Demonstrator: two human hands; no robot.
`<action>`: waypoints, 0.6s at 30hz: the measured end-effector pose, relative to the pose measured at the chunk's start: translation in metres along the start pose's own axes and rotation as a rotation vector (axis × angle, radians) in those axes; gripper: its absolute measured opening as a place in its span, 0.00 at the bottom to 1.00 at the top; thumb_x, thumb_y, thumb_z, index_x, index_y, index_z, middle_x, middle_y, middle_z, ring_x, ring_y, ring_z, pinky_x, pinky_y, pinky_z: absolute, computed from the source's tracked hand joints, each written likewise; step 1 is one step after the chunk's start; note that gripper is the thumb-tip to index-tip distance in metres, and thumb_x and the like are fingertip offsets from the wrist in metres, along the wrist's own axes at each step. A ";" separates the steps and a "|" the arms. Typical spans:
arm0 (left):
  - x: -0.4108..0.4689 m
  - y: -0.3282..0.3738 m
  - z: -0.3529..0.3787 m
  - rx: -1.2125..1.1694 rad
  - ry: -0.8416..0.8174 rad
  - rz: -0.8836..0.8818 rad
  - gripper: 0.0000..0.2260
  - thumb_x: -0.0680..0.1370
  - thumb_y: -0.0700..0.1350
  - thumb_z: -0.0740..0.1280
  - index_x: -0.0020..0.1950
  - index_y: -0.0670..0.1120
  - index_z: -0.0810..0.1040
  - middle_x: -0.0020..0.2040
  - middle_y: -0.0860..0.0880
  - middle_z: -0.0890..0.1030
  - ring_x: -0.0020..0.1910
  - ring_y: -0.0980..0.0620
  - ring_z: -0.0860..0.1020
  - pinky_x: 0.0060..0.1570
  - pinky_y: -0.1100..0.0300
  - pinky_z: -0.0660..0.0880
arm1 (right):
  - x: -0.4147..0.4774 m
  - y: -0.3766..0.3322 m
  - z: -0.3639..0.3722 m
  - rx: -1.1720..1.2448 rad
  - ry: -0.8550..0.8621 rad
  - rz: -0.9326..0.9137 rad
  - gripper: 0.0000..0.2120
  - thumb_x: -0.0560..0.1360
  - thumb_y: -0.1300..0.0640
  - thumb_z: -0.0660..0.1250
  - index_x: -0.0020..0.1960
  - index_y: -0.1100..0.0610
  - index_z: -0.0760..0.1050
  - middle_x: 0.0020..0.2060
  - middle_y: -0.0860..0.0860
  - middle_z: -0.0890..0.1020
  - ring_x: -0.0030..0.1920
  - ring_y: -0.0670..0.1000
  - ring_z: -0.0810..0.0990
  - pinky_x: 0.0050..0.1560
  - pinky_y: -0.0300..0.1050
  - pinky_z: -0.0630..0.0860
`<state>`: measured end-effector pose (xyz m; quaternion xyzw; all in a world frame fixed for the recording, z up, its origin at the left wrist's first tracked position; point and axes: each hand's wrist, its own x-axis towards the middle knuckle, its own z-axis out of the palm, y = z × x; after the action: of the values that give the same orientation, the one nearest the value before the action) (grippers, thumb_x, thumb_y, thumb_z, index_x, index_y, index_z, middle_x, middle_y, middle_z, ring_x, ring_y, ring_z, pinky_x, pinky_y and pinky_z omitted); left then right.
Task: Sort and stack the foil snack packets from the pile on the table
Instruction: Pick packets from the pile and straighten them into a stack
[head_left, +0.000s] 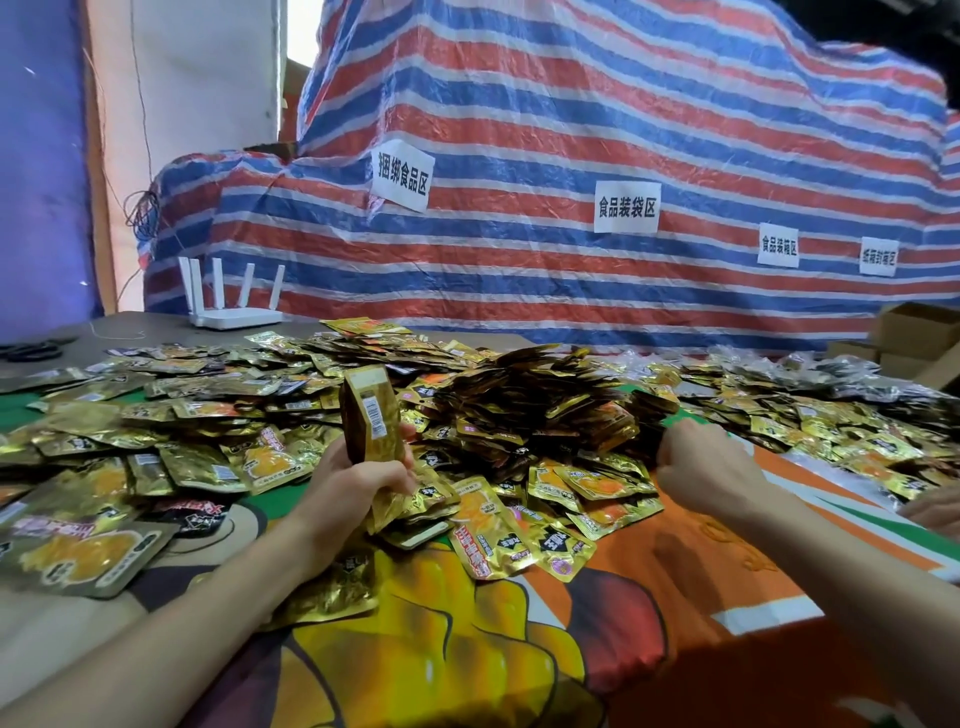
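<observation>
Foil packets are spread in a wide pile (218, 415) across the desk (727, 571), ahead of both hands. A taller heap of darker gold packets (545, 405) is banked in the middle, between the two hands and just beyond them.

A stack of gold packets (371, 415) is gripped by the left hand (358, 483), with fingers and thumb curled round its lower half. The stack is held upright, long axis near vertical, with a barcode label turned to the camera.

The right hand (696, 462) is set at the right edge of the heap, back of the hand up, fingers curled in towards the packets. The fingertips are hidden, so whether a packet is pinched cannot be told. The heap is nearer the right hand, which is touching it or just beside it; the left hand is taken up by the stack.

Judged step: a further packet is to be picked by the right hand, carried left across the heap to the stack, and turned to match its upright lie. Most of the pile is judged unsorted.

A white router (234, 312) and a striped tarp (571, 130) with paper labels are seen behind the desk.
</observation>
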<state>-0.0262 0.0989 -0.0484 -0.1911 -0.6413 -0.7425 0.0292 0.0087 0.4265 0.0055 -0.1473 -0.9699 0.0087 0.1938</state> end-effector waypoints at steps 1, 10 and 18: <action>0.000 0.000 -0.001 -0.021 0.000 0.002 0.22 0.59 0.36 0.69 0.53 0.42 0.81 0.39 0.45 0.80 0.44 0.44 0.82 0.51 0.51 0.76 | 0.002 -0.009 -0.002 0.099 -0.016 -0.046 0.06 0.72 0.65 0.65 0.39 0.57 0.78 0.35 0.53 0.80 0.36 0.53 0.77 0.32 0.41 0.69; 0.004 0.010 -0.010 -0.250 0.062 -0.161 0.22 0.65 0.35 0.66 0.59 0.36 0.80 0.54 0.39 0.85 0.39 0.50 0.84 0.32 0.58 0.80 | 0.000 -0.141 0.009 1.141 -0.269 -0.283 0.06 0.74 0.61 0.75 0.49 0.53 0.83 0.39 0.49 0.87 0.35 0.42 0.83 0.33 0.35 0.76; 0.007 0.011 -0.020 -0.247 0.108 -0.317 0.10 0.58 0.40 0.70 0.37 0.42 0.86 0.42 0.40 0.83 0.39 0.42 0.81 0.44 0.51 0.78 | 0.000 -0.201 0.039 1.368 -0.176 -0.335 0.04 0.70 0.63 0.77 0.44 0.57 0.84 0.36 0.51 0.87 0.38 0.47 0.86 0.35 0.36 0.78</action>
<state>-0.0348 0.0787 -0.0374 -0.0496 -0.5649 -0.8200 -0.0773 -0.0629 0.2364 -0.0157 0.1598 -0.7684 0.5980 0.1626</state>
